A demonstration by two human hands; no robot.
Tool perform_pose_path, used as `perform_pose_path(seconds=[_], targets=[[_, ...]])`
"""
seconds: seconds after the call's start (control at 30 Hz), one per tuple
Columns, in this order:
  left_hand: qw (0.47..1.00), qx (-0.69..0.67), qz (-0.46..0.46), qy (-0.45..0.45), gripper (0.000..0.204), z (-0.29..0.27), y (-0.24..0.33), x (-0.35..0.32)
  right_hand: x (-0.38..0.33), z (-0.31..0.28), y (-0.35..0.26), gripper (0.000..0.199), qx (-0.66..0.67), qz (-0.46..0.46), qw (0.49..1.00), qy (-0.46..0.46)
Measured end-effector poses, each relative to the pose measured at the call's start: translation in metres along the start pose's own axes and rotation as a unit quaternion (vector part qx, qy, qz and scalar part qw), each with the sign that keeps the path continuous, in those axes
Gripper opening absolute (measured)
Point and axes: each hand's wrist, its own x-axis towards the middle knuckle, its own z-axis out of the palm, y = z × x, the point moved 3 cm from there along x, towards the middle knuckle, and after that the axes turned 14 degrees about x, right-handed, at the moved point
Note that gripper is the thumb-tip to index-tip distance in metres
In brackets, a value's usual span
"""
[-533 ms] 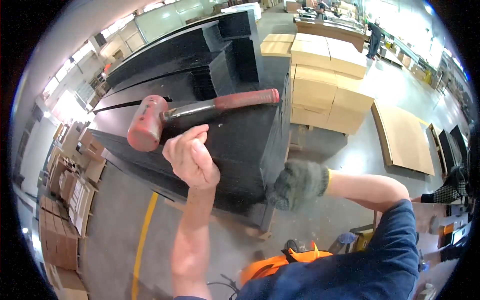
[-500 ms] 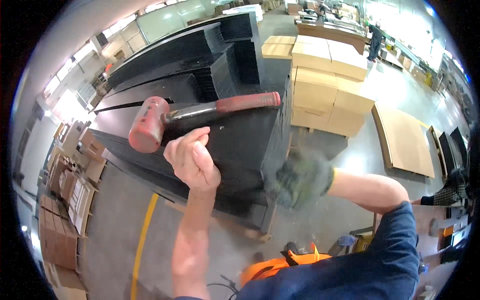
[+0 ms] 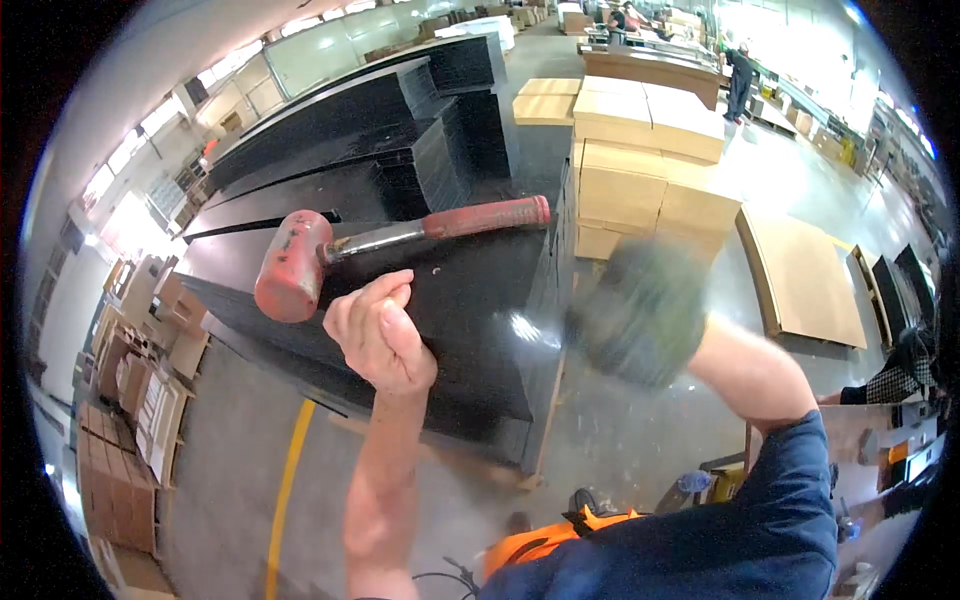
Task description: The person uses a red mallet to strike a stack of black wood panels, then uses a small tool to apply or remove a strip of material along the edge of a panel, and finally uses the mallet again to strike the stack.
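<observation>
My left hand (image 3: 382, 335), bare, is held over a stack of black boards (image 3: 470, 330). Its fingers are curled and the thumb presses against them; whatever they may pinch is too small or hidden to make out. Just beyond those fingers, a mallet with a worn red head and a red grip on a metal shaft (image 3: 385, 238) lies across the boards, its head to the left. My right hand (image 3: 640, 310) wears a dark greenish glove. Past the stack's right edge, it is smeared by motion, so its fingers cannot be read.
Taller piles of black boards (image 3: 400, 95) rise behind the mallet. Cardboard boxes (image 3: 630, 190) stand stacked at the back right, with a flat brown board pile (image 3: 800, 280) farther right. A yellow line (image 3: 290, 480) crosses the floor at left. A person (image 3: 740, 80) stands in the distance.
My right hand has swung up and to the right, away from the stack's right edge. My left hand keeps its curled pose, and the mallet still lies on the boards.
</observation>
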Motion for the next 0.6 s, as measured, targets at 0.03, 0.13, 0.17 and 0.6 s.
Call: perform_pose_path(seconds=[0.03,0.13,0.17,0.6], targets=[[1.0,-0.002,-0.003,0.0,0.029,-0.001,0.0,-0.001,0.003,0.002,-0.012,0.033,0.08,-0.031,0.995,0.053],[1.0,-0.002,-0.015,-0.005,0.03,0.0,0.0,-0.004,0.005,0.032,-0.053,0.027,0.266,-0.098,0.959,0.001],[1.0,0.0,-0.01,-0.005,0.03,0.0,0.001,-0.004,0.006,0.043,-0.06,0.024,0.291,-0.089,0.953,0.017],[0.998,0.005,-0.036,-0.044,0.033,-0.004,0.003,-0.006,0.018,0.03,-0.014,0.038,0.176,-0.138,0.969,0.103]])
